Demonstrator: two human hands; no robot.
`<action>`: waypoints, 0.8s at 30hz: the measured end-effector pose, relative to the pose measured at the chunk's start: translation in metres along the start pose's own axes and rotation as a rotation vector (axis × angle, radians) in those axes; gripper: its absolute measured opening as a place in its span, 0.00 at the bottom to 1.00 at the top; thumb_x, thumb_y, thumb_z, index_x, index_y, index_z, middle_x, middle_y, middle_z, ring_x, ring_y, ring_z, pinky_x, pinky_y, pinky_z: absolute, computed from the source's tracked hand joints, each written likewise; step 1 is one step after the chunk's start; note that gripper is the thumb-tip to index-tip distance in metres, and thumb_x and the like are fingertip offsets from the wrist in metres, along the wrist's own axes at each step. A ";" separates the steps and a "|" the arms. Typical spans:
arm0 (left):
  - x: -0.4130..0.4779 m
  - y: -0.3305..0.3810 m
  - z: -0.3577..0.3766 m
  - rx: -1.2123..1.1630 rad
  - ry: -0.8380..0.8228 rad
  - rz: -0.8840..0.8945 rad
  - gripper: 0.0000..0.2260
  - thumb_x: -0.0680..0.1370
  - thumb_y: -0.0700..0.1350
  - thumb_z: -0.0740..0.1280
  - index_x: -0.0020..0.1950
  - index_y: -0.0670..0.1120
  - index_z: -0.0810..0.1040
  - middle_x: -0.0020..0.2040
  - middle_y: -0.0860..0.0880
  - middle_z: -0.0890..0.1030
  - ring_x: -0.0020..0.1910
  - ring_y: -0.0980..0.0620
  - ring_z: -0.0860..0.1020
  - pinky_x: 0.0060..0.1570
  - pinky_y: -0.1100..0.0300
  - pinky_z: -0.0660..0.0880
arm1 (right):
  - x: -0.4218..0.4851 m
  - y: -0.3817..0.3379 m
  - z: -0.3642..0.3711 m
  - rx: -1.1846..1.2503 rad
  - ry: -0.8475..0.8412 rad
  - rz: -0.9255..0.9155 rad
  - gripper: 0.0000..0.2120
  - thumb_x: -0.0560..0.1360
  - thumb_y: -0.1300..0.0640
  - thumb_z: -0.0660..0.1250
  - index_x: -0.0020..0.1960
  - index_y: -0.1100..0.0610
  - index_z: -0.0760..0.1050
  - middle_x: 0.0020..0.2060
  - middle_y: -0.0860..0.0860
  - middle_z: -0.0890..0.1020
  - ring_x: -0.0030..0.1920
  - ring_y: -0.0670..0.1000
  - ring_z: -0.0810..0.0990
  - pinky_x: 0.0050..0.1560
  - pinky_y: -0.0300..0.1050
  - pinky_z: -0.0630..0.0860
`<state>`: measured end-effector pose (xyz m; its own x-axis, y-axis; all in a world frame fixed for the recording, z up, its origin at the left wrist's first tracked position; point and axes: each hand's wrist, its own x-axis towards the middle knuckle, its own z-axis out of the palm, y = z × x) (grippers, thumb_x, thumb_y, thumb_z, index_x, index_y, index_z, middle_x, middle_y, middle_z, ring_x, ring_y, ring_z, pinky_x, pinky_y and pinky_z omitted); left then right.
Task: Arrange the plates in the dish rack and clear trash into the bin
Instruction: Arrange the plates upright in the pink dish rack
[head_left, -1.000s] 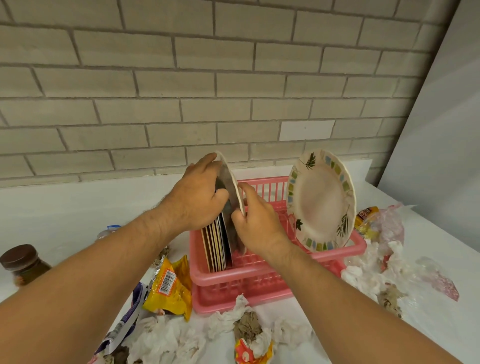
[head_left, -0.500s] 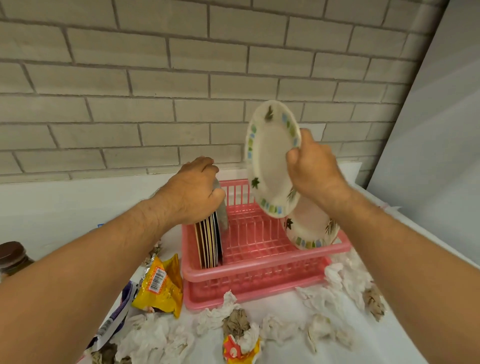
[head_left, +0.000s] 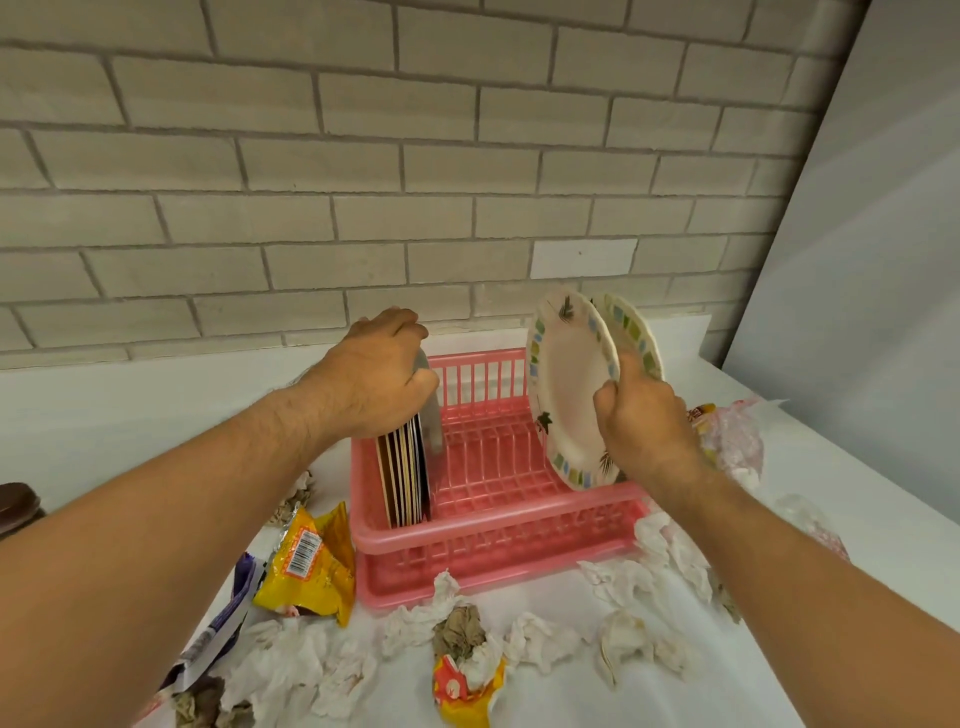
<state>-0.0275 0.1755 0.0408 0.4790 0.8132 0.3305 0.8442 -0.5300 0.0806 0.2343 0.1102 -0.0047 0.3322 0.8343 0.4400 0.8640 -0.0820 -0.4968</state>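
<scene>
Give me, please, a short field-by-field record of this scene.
Rack: pink plastic dish rack on the white table
Left: left hand curled over the stack of dark upright plates at the rack's left end
Right: right hand grips the front white plate with a patterned rim, upright at the rack's right end
Behind it: second patterned-rim plate
Trash: crumpled white tissues and yellow snack wrapper on the table
Bin: not in view
</scene>
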 end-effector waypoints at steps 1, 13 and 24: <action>0.000 0.000 0.000 -0.003 0.005 0.002 0.24 0.77 0.50 0.56 0.72 0.43 0.64 0.73 0.45 0.63 0.70 0.47 0.61 0.68 0.56 0.58 | 0.001 0.000 -0.001 -0.022 -0.012 0.006 0.33 0.76 0.59 0.53 0.75 0.38 0.44 0.33 0.53 0.75 0.29 0.53 0.71 0.25 0.41 0.61; -0.002 0.008 0.000 -0.010 -0.014 -0.070 0.28 0.77 0.53 0.55 0.75 0.45 0.57 0.75 0.44 0.57 0.71 0.41 0.58 0.67 0.48 0.62 | 0.019 -0.002 -0.026 -0.139 -0.214 0.137 0.27 0.76 0.54 0.62 0.73 0.48 0.58 0.49 0.54 0.78 0.42 0.56 0.78 0.35 0.44 0.74; -0.003 0.001 0.004 -0.140 0.042 -0.086 0.29 0.76 0.53 0.58 0.74 0.45 0.56 0.72 0.44 0.64 0.69 0.45 0.63 0.63 0.51 0.66 | 0.016 -0.006 -0.062 -0.470 0.144 -0.050 0.22 0.75 0.35 0.56 0.51 0.52 0.76 0.29 0.47 0.71 0.29 0.50 0.71 0.25 0.37 0.60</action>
<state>-0.0267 0.1735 0.0368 0.3932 0.8481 0.3551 0.8387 -0.4891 0.2396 0.2577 0.0900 0.0521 0.3059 0.7627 0.5698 0.9465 -0.3084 -0.0953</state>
